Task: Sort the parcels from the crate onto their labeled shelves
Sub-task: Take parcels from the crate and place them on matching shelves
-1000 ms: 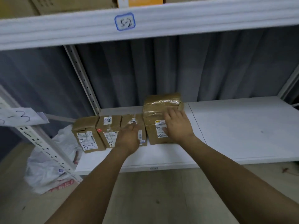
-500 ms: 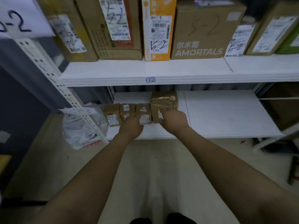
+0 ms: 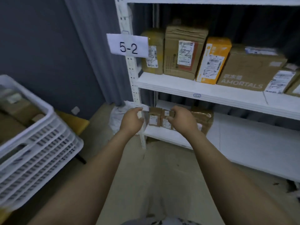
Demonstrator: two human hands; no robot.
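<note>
Left hand [image 3: 132, 121] hangs by the shelf post [image 3: 129, 65], fingers loosely curled, empty. My right hand [image 3: 184, 121] curls its fingers before the small parcels [image 3: 155, 116]; gripping one, I can't tell.

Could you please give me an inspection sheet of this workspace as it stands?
Surface: lower shelf, white.
Job's things: small parcels and a taped parcel at its left end; crate holds boxes.
Clutter: white bag on the floor by the post.
Grippers: left hand and right hand curled before the lower shelf; grip unclear.
Cables: nothing seen.
Surroundings: 5-2 sign, filled upper shelf, grey curtain.
</note>
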